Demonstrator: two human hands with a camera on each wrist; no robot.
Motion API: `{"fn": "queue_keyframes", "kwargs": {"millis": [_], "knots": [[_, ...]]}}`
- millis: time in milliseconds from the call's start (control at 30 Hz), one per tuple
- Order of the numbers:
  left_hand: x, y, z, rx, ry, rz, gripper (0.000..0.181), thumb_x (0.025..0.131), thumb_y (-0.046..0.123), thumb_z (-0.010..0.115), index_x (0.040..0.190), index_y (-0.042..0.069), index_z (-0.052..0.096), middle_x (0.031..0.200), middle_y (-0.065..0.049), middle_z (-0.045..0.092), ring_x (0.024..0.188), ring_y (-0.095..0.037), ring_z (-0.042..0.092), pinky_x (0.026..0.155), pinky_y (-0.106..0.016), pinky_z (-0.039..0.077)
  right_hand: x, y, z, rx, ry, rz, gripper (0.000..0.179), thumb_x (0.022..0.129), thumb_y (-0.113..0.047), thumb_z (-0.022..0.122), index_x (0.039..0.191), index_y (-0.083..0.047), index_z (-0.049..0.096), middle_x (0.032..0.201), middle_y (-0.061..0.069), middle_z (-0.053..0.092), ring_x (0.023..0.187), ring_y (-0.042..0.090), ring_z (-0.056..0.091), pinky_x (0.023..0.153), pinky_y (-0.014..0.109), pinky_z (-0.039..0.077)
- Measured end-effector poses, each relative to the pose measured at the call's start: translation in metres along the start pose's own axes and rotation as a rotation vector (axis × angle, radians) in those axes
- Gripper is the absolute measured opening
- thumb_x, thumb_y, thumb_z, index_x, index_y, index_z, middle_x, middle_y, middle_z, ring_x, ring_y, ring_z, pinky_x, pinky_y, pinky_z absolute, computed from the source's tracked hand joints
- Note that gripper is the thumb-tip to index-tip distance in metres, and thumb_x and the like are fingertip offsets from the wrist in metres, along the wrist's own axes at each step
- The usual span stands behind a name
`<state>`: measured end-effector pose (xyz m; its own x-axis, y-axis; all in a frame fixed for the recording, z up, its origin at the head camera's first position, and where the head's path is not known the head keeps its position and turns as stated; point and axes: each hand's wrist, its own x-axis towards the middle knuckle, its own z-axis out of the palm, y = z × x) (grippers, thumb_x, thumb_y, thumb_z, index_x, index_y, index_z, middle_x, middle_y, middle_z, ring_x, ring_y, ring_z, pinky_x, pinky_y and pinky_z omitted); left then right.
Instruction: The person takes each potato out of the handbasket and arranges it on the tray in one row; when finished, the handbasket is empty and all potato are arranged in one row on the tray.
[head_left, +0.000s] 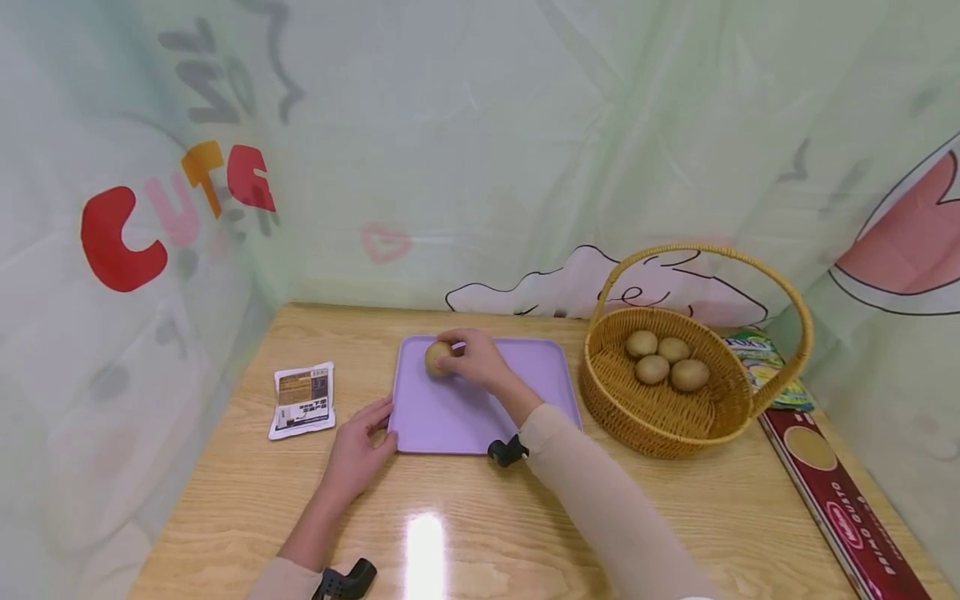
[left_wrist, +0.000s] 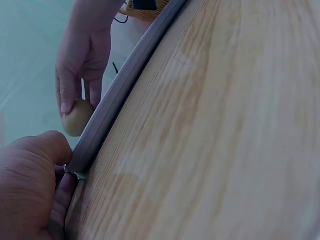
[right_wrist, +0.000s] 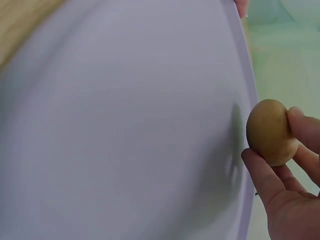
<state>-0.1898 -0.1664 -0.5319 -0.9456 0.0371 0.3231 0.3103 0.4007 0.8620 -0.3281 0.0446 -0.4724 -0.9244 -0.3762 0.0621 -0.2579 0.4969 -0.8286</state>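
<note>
- While your right hand (head_left: 480, 360) holds a kiwi (head_left: 434, 359) over the far left part of the tray (head_left: 450, 421), its fingers are narrowed round it, thumb on one side and fingertips on the other; you cannot tell whether the kiwi's underside touches the tray.
- Your left hand (head_left: 360, 454) holds the tray at its near left corner, thumb by the near edge and fingers along the left edge.
- You have the tray, light purple with a low rim, flat on the wooden surface (head_left: 495, 542).
- Just right of the tray you see the basket (head_left: 637, 421), woven, its handle arched overhead and four more kiwis (head_left: 652, 369) grouped inside.
- To the left of the tray, apart from it, lies a white packet (head_left: 303, 402).
- Farther right of the tray, past the basket, you find a green packet (head_left: 776, 371), partly hidden by the basket, and nearer you a long dark red box (head_left: 843, 500).
- Beyond the tray hangs a pale printed curtain (head_left: 450, 167).
</note>
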Motion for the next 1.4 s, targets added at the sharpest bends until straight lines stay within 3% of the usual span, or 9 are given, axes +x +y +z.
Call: {"fn": "queue_keyframes", "kwargs": {"millis": [167,367,667,1200,1400], "knots": [[-0.002,0.001,-0.003,0.011,0.014,0.008,0.045,0.077,-0.011,0.069,0.121,-0.014,0.06,0.132,-0.021,0.057,0.101,-0.029,0.067,0.094,-0.032,0.054,0.007,-0.003,0.013,-0.006,0.028,0.019,0.044,0.082,-0.014,0.077,0.124,-0.003,0.065,0.12,0.011,0.064,0.104,0.026,0.063,0.084,0.03,0.057],[0.0,-0.001,-0.001,0.006,0.008,-0.003,0.044,0.078,-0.009,0.069,0.121,-0.012,0.061,0.132,-0.019,0.058,0.102,-0.026,0.067,0.095,-0.026,0.052,0.017,-0.007,0.022,-0.054,0.065,0.046,0.043,0.082,-0.015,0.078,0.123,-0.007,0.067,0.114,0.007,0.067,0.102,0.021,0.062,0.085,0.031,0.055],[-0.001,0.002,0.002,-0.031,0.026,0.023,0.045,0.076,-0.013,0.069,0.119,-0.015,0.06,0.131,-0.024,0.057,0.1,-0.03,0.067,0.093,-0.031,0.054,0.024,-0.011,0.027,-0.105,0.033,0.016,0.044,0.085,-0.018,0.076,0.125,-0.006,0.064,0.117,0.008,0.064,0.104,0.022,0.059,0.09,0.034,0.053],[0.001,0.0,0.003,-0.028,0.013,0.04,0.045,0.076,-0.012,0.069,0.12,-0.016,0.059,0.131,-0.025,0.056,0.1,-0.031,0.067,0.093,-0.031,0.054,0.013,-0.002,0.008,-0.107,0.008,0.052,0.049,0.083,-0.021,0.077,0.129,-0.011,0.063,0.123,0.005,0.065,0.102,0.018,0.062,0.082,0.028,0.056],[-0.001,0.002,0.0,-0.022,0.02,0.02,0.044,0.077,-0.01,0.069,0.12,-0.015,0.06,0.131,-0.024,0.057,0.101,-0.03,0.067,0.094,-0.032,0.054,0.008,-0.011,-0.01,-0.073,-0.002,0.034,0.047,0.085,-0.012,0.073,0.13,-0.008,0.061,0.128,0.009,0.062,0.106,0.024,0.062,0.076,0.03,0.058]]}}
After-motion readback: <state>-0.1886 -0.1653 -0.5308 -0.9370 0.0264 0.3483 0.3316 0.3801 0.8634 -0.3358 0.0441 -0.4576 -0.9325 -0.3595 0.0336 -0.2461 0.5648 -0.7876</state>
